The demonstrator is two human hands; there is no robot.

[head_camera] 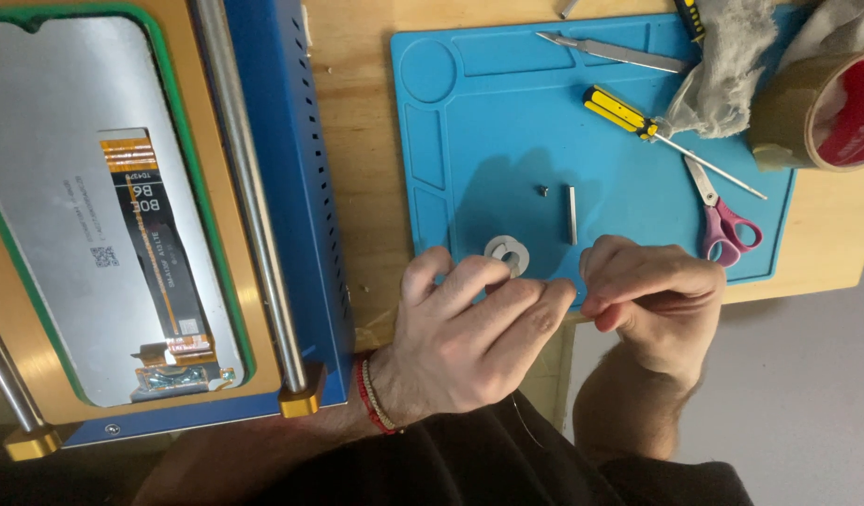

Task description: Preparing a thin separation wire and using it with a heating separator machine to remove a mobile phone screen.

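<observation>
My left hand (469, 328), with a red and white bracelet at the wrist, lies over the front edge of a blue work mat (507, 122), fingers stretched to the right. My right hand (652, 290) is curled beside it, thumb and forefinger pinched. The two sets of fingertips meet at the mat's edge. A faint thin wire (530, 422) trails below the left hand; what the fingertips pinch is too small to see. A flat metal ring (509, 253) lies on the mat, touching my left fingertips. A small screw (543, 190) and a short metal bar (571, 214) lie just beyond it.
A blue screen-separator machine (301, 187) at the left holds a phone display panel (95, 206), back side up, between metal rods. On the mat lie a yellow screwdriver (629, 114), pink scissors (727, 220) and a metal blade tool (610, 52). A grey cloth (727, 66) and brown tape roll (826, 112) sit far right.
</observation>
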